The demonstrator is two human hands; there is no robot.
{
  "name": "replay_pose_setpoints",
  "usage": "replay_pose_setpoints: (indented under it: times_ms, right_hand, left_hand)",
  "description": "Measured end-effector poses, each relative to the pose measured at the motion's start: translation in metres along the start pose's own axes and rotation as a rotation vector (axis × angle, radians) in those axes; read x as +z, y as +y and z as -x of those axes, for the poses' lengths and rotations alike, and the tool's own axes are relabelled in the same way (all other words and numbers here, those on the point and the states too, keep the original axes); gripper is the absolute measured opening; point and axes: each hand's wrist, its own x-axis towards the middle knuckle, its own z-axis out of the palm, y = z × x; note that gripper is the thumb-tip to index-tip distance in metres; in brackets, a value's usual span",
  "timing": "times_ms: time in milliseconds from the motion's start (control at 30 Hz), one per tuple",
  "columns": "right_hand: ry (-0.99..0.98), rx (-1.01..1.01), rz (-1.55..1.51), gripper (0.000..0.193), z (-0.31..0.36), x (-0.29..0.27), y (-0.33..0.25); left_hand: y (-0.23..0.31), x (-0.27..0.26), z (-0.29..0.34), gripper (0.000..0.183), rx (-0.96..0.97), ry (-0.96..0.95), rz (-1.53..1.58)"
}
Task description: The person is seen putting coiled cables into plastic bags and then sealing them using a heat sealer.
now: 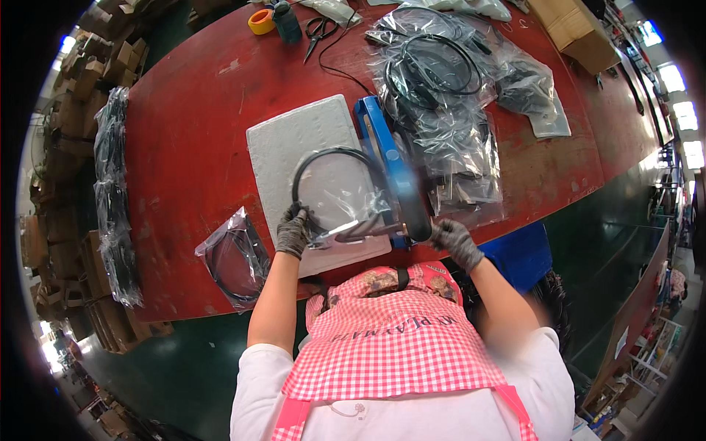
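Observation:
My left hand (293,231), in a grey glove, is closed on the near-left edge of a clear plastic bag (340,192) with a coiled black cable (298,181) inside. The bag lies over a white foam board (279,140), its right side reaching to a blue hand impulse sealer (382,140). My right hand (457,244), also gloved, has its fingers curled at the black end of the sealer's lever (418,220). The lever is blurred, and part of that grip is hidden. Whether the bag's edge lies between the sealer's jaws, I cannot tell.
Another bagged cable (235,257) lies left of the foam board. Clear bags with black cables (434,73) pile up at the right. Scissors (319,35), orange tape (261,22) and a cardboard box (573,33) sit farther back. A blue bin (518,257) stands by the table's near-right edge.

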Motion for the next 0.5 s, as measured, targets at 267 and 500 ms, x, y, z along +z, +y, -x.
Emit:
replay_pose_setpoints:
  times_ms: [267, 500]
  right_hand:
    - [0.174, -0.228, -0.046, 0.027, -0.036, 0.007, -0.055]
    - [0.362, -0.756, 1.292, 0.065, 0.005, 0.080, -0.058]
  left_hand:
    - [0.026, 0.015, -0.004, 0.025, -0.052, -0.056, -0.104]
    - [0.020, 0.010, -0.002, 0.021, -0.037, 0.040, -0.040]
